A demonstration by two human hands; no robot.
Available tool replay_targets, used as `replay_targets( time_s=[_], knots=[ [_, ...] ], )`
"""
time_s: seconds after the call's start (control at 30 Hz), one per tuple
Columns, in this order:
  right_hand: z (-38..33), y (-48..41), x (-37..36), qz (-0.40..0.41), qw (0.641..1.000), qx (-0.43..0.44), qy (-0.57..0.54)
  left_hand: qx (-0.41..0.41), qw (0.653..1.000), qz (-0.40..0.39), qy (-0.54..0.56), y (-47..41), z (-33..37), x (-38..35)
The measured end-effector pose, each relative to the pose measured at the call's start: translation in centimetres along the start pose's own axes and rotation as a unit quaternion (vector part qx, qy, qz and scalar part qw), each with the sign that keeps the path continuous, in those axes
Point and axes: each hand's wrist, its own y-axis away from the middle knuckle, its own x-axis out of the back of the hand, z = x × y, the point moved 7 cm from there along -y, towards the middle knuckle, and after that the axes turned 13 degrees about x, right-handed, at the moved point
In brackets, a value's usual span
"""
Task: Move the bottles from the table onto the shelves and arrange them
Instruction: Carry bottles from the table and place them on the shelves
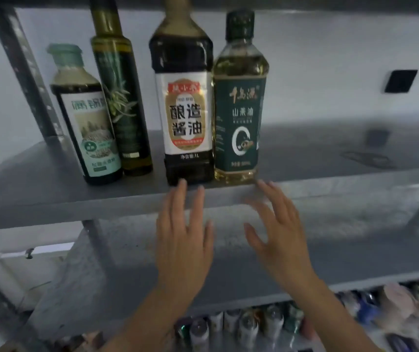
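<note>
Several bottles stand upright in a row on the upper grey shelf [50,196]. From the left: a dark bottle with a pale green cap [86,123], a tall slim olive oil bottle [122,97], a large dark soy sauce bottle [185,110] with a white label, and a yellow oil bottle with a dark green label [238,110]. My left hand [183,240] is raised in front of the shelf edge, fingers straight, its tips just below the soy sauce bottle. My right hand [277,235] is spread below the yellow oil bottle. Neither hand holds anything.
A perforated metal upright [25,72] rises at the left. The shelf surface stretches bare to the right of the bottles. A second grey shelf [355,252] lies below. Under it, many cans and bottles [254,326] crowd the lowest level. A black wall plate [400,81] sits at the right.
</note>
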Motion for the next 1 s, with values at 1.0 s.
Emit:
replay_targets(
  time_s=[1.0],
  knots=[
    [-14.8, 46.7, 21.4, -0.253, 0.639, -0.701, 0.19, -0.555, 0.636, -0.533, -0.048, 41.0, 18.0, -5.5]
  ],
)
